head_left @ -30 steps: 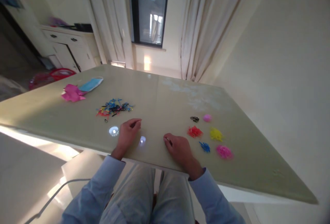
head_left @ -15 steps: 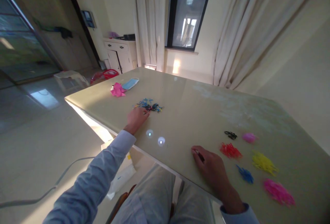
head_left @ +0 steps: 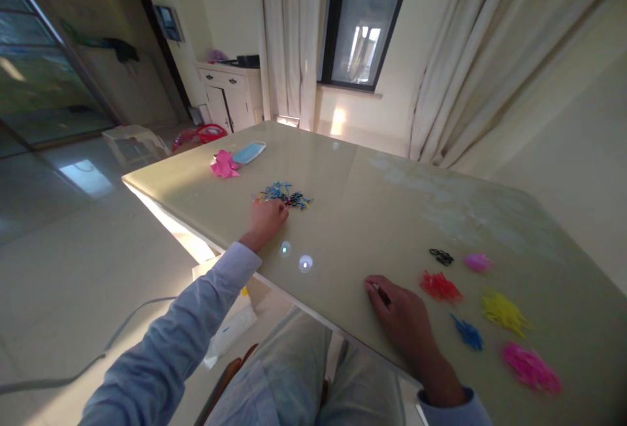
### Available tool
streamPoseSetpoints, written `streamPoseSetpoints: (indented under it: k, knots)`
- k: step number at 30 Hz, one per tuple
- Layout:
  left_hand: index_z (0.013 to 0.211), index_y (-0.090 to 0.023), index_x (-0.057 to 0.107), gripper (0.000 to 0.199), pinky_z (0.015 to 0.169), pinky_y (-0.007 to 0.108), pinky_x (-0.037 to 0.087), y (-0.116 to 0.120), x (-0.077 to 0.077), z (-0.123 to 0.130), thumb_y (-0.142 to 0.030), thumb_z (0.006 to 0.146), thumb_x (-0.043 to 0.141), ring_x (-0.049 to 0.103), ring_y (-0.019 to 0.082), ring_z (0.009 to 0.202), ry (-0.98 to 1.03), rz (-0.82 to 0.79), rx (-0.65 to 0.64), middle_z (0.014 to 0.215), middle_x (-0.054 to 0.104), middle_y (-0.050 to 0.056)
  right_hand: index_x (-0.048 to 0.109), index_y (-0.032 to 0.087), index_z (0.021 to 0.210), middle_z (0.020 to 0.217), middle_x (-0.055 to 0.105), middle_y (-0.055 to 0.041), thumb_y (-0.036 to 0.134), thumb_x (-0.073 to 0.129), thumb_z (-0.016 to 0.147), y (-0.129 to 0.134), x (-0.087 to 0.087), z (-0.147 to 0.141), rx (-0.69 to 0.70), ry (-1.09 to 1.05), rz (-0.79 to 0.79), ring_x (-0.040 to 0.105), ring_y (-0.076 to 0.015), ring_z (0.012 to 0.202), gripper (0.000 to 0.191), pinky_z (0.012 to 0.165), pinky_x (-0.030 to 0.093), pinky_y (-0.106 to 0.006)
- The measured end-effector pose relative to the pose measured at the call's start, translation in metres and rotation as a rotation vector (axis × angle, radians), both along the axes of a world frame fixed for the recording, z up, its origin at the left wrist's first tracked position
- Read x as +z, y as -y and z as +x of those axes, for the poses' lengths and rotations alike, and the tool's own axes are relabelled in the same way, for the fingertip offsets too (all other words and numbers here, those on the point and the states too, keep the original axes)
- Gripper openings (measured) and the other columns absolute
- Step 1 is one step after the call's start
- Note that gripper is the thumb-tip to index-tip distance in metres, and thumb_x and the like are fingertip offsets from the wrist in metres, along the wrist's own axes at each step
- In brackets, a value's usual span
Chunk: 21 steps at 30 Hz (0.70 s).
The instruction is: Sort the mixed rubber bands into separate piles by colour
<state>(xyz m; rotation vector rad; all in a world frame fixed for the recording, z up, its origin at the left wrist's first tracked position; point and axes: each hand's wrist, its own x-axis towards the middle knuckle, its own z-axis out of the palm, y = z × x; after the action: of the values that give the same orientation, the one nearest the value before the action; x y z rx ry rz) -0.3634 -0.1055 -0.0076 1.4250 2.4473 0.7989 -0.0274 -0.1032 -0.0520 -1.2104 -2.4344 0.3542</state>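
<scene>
Overlapping mixed pile point(head_left: 296, 199), left hand point(head_left: 267, 217), hold unclear

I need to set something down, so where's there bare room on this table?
The middle, between the mixed pile and the black pile, looks bare, as does the far stretch right of the mask. It's crowded right of the right hand, around the red pile.

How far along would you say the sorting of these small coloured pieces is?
Already sorted, it seems: the black pile, red pile, blue pile, yellow pile, lilac pile and pink pile. In hand: the left hand is at the mixed pile, grip unclear. Remaining: that pile's jumbled colours.
</scene>
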Motion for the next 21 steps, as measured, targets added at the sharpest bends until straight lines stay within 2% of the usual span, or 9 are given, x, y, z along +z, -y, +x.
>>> streamPoseSetpoints:
  k: [2, 4, 7, 8, 10, 12, 15, 21]
  knots:
    - [0.08, -0.014, 0.067, 0.024, 0.062, 0.028, 0.046, 0.009, 0.006, 0.008, -0.027, 0.087, 0.048, 0.059, 0.017, 0.067, 0.199, 0.074, -0.031, 0.077, 0.066, 0.008, 0.072, 0.025, 0.097, 0.08, 0.077, -0.004, 0.039, 0.041, 0.097, 0.002, 0.002, -0.001, 0.0, -0.008, -0.004, 0.072, -0.0208, 0.068, 0.034, 0.061, 0.046, -0.028]
    - [0.08, -0.015, 0.064, 0.028, 0.05, 0.024, 0.04, 0.022, 0.014, 0.02, -0.031, 0.09, 0.044, 0.047, 0.011, 0.052, 0.47, 0.114, -0.115, 0.069, 0.059, 0.004, 0.072, 0.025, 0.097, 0.079, 0.077, -0.0039, 0.038, 0.041, 0.097, 0.003, 0.004, -0.002, -0.002, -0.004, -0.007, 0.072, -0.0201, 0.068, 0.033, 0.062, 0.045, -0.027]
    - [0.083, -0.016, 0.061, 0.015, 0.044, 0.02, 0.03, 0.041, 0.028, 0.043, -0.028, 0.088, 0.054, 0.033, 0.005, 0.046, 1.336, 0.201, -0.317, 0.071, 0.051, 0.0, 0.072, 0.024, 0.097, 0.081, 0.077, -0.0037, 0.035, 0.043, 0.097, 0.005, 0.006, -0.003, -0.009, 0.015, -0.003, 0.071, -0.0194, 0.07, 0.031, 0.063, 0.043, -0.026]
    - [0.082, -0.016, 0.06, 0.009, 0.043, 0.018, 0.029, 0.046, 0.032, 0.051, -0.024, 0.085, 0.06, 0.032, 0.004, 0.047, 1.558, 0.201, -0.345, 0.071, 0.049, -0.001, 0.072, 0.023, 0.098, 0.082, 0.077, -0.0037, 0.035, 0.044, 0.097, 0.005, 0.006, -0.004, -0.011, 0.023, -0.003, 0.071, -0.0191, 0.07, 0.03, 0.063, 0.043, -0.026]
    - [0.083, -0.014, 0.058, 0.009, 0.043, 0.016, 0.028, 0.052, 0.036, 0.069, -0.017, 0.08, 0.067, 0.033, 0.003, 0.047, 1.844, 0.161, -0.36, 0.071, 0.046, -0.003, 0.071, 0.023, 0.098, 0.083, 0.077, -0.0037, 0.033, 0.046, 0.097, 0.005, 0.006, -0.004, -0.016, 0.035, -0.003, 0.071, -0.0187, 0.071, 0.027, 0.064, 0.041, -0.025]
    - [0.084, -0.013, 0.058, 0.013, 0.043, 0.016, 0.029, 0.054, 0.037, 0.087, -0.014, 0.079, 0.069, 0.035, 0.002, 0.047, 1.977, 0.111, -0.36, 0.072, 0.047, -0.004, 0.071, 0.022, 0.099, 0.085, 0.077, -0.0035, 0.032, 0.049, 0.096, 0.006, 0.007, -0.004, -0.022, 0.039, -0.004, 0.07, -0.0184, 0.073, 0.025, 0.065, 0.04, -0.025]
    - [0.085, -0.013, 0.057, 0.01, 0.043, 0.016, 0.031, 0.053, 0.035, 0.114, -0.016, 0.084, 0.067, 0.037, 0.002, 0.048, 2.053, 0.074, -0.378, 0.072, 0.048, -0.004, 0.071, 0.023, 0.099, 0.085, 0.077, -0.0026, 0.031, 0.051, 0.096, 0.007, 0.009, -0.006, -0.03, 0.042, -0.012, 0.07, -0.0177, 0.075, 0.022, 0.065, 0.038, -0.025]
    - [0.082, -0.014, 0.056, 0.016, 0.044, 0.017, 0.031, 0.047, 0.033, 0.163, -0.025, 0.086, 0.068, 0.036, 0.002, 0.047, 2.011, -0.09, -0.473, 0.071, 0.048, -0.005, 0.071, 0.023, 0.102, 0.088, 0.077, -0.0044, 0.031, 0.049, 0.097, 0.01, 0.016, -0.01, -0.072, 0.131, -0.052, 0.07, -0.0182, 0.079, 0.024, 0.065, 0.037, -0.025]
